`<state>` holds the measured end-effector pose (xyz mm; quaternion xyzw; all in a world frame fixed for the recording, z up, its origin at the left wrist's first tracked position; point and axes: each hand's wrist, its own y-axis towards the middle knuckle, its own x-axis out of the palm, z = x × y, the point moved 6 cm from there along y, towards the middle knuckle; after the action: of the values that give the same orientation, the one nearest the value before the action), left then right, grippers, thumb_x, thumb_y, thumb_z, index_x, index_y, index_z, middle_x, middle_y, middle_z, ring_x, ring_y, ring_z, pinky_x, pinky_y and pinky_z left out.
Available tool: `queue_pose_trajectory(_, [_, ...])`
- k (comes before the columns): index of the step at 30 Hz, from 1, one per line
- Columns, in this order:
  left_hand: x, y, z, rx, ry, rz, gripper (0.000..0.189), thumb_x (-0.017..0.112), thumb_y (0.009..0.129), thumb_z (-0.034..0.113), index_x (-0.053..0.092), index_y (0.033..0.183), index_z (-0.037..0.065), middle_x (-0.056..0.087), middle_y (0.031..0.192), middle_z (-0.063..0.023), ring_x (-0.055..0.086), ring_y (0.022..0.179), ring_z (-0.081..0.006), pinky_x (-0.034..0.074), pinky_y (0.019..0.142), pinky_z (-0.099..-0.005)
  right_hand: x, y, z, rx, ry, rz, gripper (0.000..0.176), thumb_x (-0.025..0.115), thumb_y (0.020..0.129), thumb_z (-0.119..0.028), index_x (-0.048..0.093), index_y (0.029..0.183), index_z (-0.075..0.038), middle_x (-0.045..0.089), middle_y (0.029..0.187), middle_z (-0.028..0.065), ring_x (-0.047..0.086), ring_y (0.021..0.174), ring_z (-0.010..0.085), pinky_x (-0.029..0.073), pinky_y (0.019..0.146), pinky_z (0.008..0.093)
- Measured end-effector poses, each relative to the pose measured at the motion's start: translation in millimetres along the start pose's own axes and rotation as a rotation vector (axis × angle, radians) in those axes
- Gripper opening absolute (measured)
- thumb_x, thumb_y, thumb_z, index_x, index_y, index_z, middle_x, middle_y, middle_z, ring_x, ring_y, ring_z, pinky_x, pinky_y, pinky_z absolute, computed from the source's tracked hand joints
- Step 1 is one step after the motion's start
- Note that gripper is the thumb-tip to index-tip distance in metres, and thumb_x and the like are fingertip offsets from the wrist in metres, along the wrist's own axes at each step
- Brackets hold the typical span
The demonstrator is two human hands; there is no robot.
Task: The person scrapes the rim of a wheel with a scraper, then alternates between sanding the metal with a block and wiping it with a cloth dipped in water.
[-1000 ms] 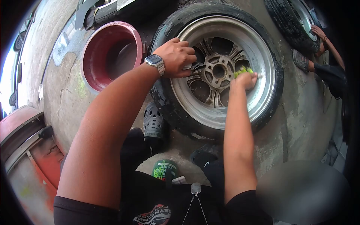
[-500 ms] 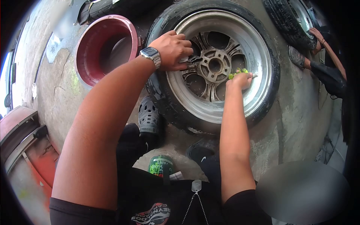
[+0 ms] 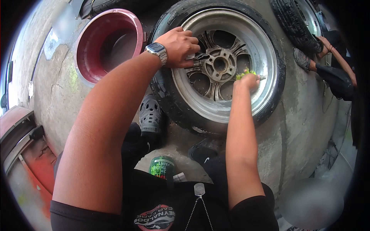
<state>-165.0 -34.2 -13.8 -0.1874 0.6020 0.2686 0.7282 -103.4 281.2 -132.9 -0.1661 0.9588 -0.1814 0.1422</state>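
Note:
A wheel with a metallic rim (image 3: pixel 225 115) and a black tyre (image 3: pixel 280 77) lies in front of me, its hub facing up. My left hand (image 3: pixel 178 47), with a watch (image 3: pixel 156 48) on the wrist, is closed at the rim's left side around a dark object (image 3: pixel 201 56) whose shape I cannot make out. On the inner right side of the rim, my right hand (image 3: pixel 249 81) grips a yellow-green thing (image 3: pixel 245 73), mostly covered by the fingers. A small pale tip shows just right of that hand.
A red tub (image 3: pixel 84 46) stands at upper left. Below the wheel is a green paint can (image 3: pixel 162 166) between my legs. At upper right, a co-worker's hand (image 3: pixel 326 44) rests by another tyre (image 3: pixel 291 27). Red-painted panels (image 3: pixel 38 161) are at lower left.
The view has shifted slightly. Both my hands keep nearly the same places on the rim, still closed. The co-worker's hand has moved a little lower along the other tyre.

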Motion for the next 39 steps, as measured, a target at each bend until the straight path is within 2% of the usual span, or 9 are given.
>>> queue_pose_trajectory(5, [-2.1, 1.4, -0.6, -0.008, -0.019, -0.022, 0.033, 0.077, 0.084, 0.040, 0.071, 0.103, 0.013, 0.067, 0.105, -0.0021, 0.064, 0.110, -0.0242, 0.050, 0.099, -0.0415, -2.3, -3.4, 5.4, 0.038, 0.069, 0.019, 0.043, 0.035, 0.118, -0.026, 0.056, 0.136, 0.008, 0.066, 0.120, 0.0253, 0.074, 0.087, 0.0264, 0.061, 0.072, 0.0363])
queue_pose_trajectory(6, [-1.9, -0.2, -0.3, -0.009, -0.020, -0.030, 0.033, 0.077, 0.084, 0.040, 0.071, 0.104, 0.013, 0.067, 0.105, -0.0021, 0.064, 0.110, -0.0243, 0.050, 0.098, -0.0415, 6.1, -0.8, 2.9, 0.100, 0.004, -0.129, 0.045, 0.034, 0.118, -0.026, 0.054, 0.138, 0.009, 0.066, 0.120, 0.0246, 0.071, 0.085, 0.0231, 0.058, 0.072, 0.0350])
queue_pose_trajectory(9, [0.2, -0.8, -0.9, 0.002, -0.007, 0.012, 0.033, 0.077, 0.084, 0.040, 0.071, 0.103, 0.013, 0.067, 0.106, -0.0021, 0.064, 0.110, -0.0241, 0.050, 0.098, -0.0414, 12.7, 3.0, -3.1, 0.060, 0.024, -0.135, 0.046, 0.031, 0.119, -0.027, 0.051, 0.140, 0.008, 0.067, 0.115, 0.0216, 0.068, 0.084, 0.0195, 0.054, 0.073, 0.0344])
queue_pose_trajectory(10, [0.4, -0.5, -0.7, 0.004, -0.010, 0.036, 0.032, 0.077, 0.084, 0.040, 0.071, 0.101, 0.013, 0.068, 0.104, -0.0026, 0.064, 0.109, -0.0241, 0.050, 0.099, -0.0415, 5.2, -0.1, -1.6, 0.067, 0.059, -0.079, 0.036, 0.031, 0.118, -0.027, 0.053, 0.118, 0.001, 0.065, 0.092, 0.0137, 0.053, 0.061, 0.0149, 0.043, 0.053, 0.0301])
queue_pose_trajectory(13, [0.1, -0.6, -1.7, -0.011, -0.034, 0.030, 0.033, 0.077, 0.083, 0.040, 0.071, 0.101, 0.013, 0.068, 0.104, -0.0029, 0.064, 0.109, -0.0240, 0.050, 0.099, -0.0412, -20.1, -34.9, 4.0, 0.164, 0.093, -0.022, 0.043, 0.025, 0.119, -0.034, 0.052, 0.117, -0.001, 0.063, 0.085, 0.0105, 0.050, 0.058, 0.0148, 0.043, 0.051, 0.0292])
queue_pose_trajectory(16, [-2.5, -0.3, -3.4, -0.010, -0.034, 0.024, 0.032, 0.077, 0.084, 0.040, 0.071, 0.099, 0.013, 0.068, 0.103, -0.0031, 0.064, 0.109, -0.0242, 0.050, 0.097, -0.0416, -11.0, -7.3, 17.3, 0.117, 0.154, -0.046, 0.044, 0.029, 0.120, -0.032, 0.051, 0.131, 0.004, 0.067, 0.098, 0.0167, 0.062, 0.067, 0.0188, 0.051, 0.053, 0.0322])
queue_pose_trajectory(25, [-2.3, -2.1, -2.5, -0.020, -0.048, 0.025, 0.031, 0.078, 0.083, 0.040, 0.070, 0.098, 0.013, 0.068, 0.103, -0.0027, 0.064, 0.108, -0.0245, 0.050, 0.097, -0.0428, 16.8, 12.2, -9.7, 0.044, 0.008, -0.137, 0.040, 0.034, 0.118, -0.032, 0.055, 0.114, 0.001, 0.067, 0.086, 0.0144, 0.063, 0.065, 0.0193, 0.048, 0.055, 0.0318])
queue_pose_trajectory(34, [-1.2, -1.6, -1.7, -0.027, -0.044, 0.005, 0.033, 0.079, 0.082, 0.041, 0.071, 0.100, 0.014, 0.069, 0.105, -0.0026, 0.065, 0.109, -0.0252, 0.050, 0.098, -0.0433, 11.5, 8.1, -15.1, -0.058, -0.005, -0.086, 0.046, 0.037, 0.118, -0.033, 0.059, 0.132, 0.005, 0.070, 0.094, 0.0167, 0.067, 0.073, 0.0215, 0.052, 0.061, 0.0342])
queue_pose_trajectory(39, [-2.3, -0.6, -1.8, -0.021, -0.045, 0.012, 0.034, 0.079, 0.083, 0.042, 0.071, 0.100, 0.014, 0.068, 0.104, -0.0030, 0.065, 0.109, -0.0255, 0.050, 0.098, -0.0433, 27.9, 9.1, -14.0, 0.017, -0.008, -0.122, 0.048, 0.036, 0.118, -0.032, 0.058, 0.134, 0.007, 0.070, 0.099, 0.0168, 0.067, 0.076, 0.0217, 0.053, 0.066, 0.0349])
